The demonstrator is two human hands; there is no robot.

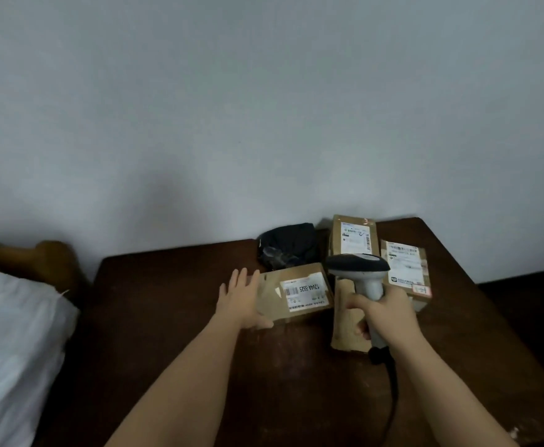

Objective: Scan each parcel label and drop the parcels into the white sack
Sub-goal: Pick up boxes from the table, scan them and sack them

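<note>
Right hand [385, 312] has its grip wrapped round the handle of the barcode scanner [361, 272], fingers curled tight on it, the dark head pointing away toward the far parcels. Left hand [243, 300] has its fingers spread and straight, the palm against the left end of the nearest labelled parcel [291, 293], thumb under its near edge; it is not yet closed round the box.

That parcel lies on the dark worktop [174, 317] with its white label [304, 293] facing up, barcode at the label's left end. Just right of it, under the scanner hand, sits a brown paper packet [344, 317]. Farther off stand two more labelled boxes, one at the far edge [354, 235] and one to the right [406, 269], with a black plastic bag [288, 245] far left of them. The white sack [9, 350] lies well apart at the left, off the worktop.

The step in hand looks like scanning the near parcel. To do it well, the left hand should steady or slightly tilt the box so the label faces the scanner head, while the right hand turns the head down and left onto the barcode, holding it back enough for the beam to cover all the bars. The scanner's cable [393, 391] trails near; it should be kept off the label.
</note>
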